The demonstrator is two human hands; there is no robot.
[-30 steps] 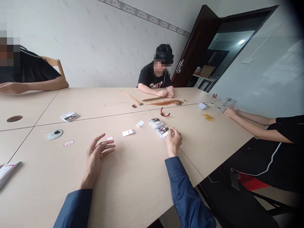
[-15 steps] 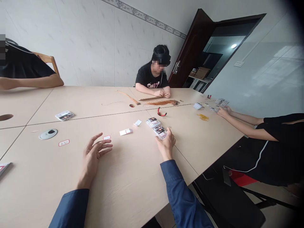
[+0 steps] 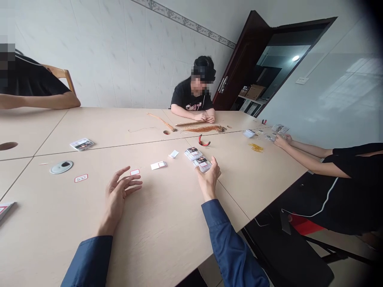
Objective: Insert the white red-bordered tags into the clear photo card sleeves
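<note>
My right hand (image 3: 208, 179) reaches forward and grips a small stack of printed cards (image 3: 202, 164) lying on the beige table (image 3: 167, 223). A second stack of cards (image 3: 192, 153) sits just beyond it. My left hand (image 3: 120, 192) rests on its edge on the table with fingers spread apart and holds nothing. A small red-bordered label (image 3: 135, 172) lies just past its fingertips, and a white tag (image 3: 158, 165) lies between my two hands. Both my sleeves are dark blue.
Red-handled pliers (image 3: 204, 141) lie past the cards. A person opposite works on orange wires (image 3: 203, 128). Another person's hands (image 3: 281, 140) handle small packs at the right, near yellow bits (image 3: 256, 147). A grey disc (image 3: 61, 166) and card pack (image 3: 81, 144) lie left.
My right hand moved from holding up a card beside the stack to closing its fingers around the stack. The view shifted slightly right. My left hand stayed put.
</note>
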